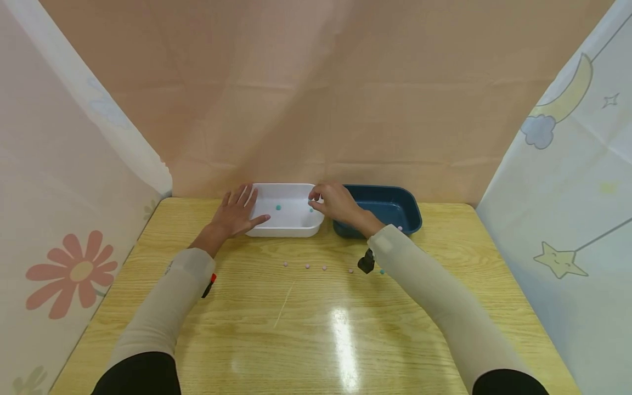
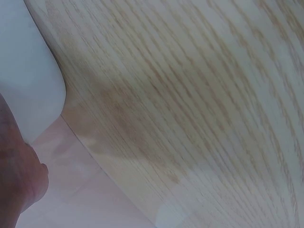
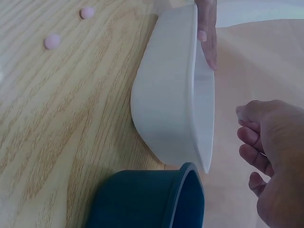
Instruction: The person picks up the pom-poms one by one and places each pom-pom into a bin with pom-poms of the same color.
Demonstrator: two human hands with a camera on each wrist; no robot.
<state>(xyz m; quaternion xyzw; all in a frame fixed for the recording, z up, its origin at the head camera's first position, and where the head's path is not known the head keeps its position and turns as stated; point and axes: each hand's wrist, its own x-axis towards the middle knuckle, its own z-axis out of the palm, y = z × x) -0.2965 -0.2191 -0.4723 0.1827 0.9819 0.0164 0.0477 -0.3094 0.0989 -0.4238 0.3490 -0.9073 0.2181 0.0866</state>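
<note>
My left hand rests with spread fingers on the left end of a white tray; the left wrist view shows part of this hand beside the tray's corner. Above the tray's right end, my right hand pinches a small teal ball between thumb and index finger. In the right wrist view, the other fingers of that hand are loosely curled. One teal ball lies inside the white tray, and another teal ball shows just below the right fingertips.
A dark blue tray stands right of the white one, partly behind my right forearm, with a pink ball in it. Several pink balls and a teal ball form a row on the wooden table. Printed curtains hang around.
</note>
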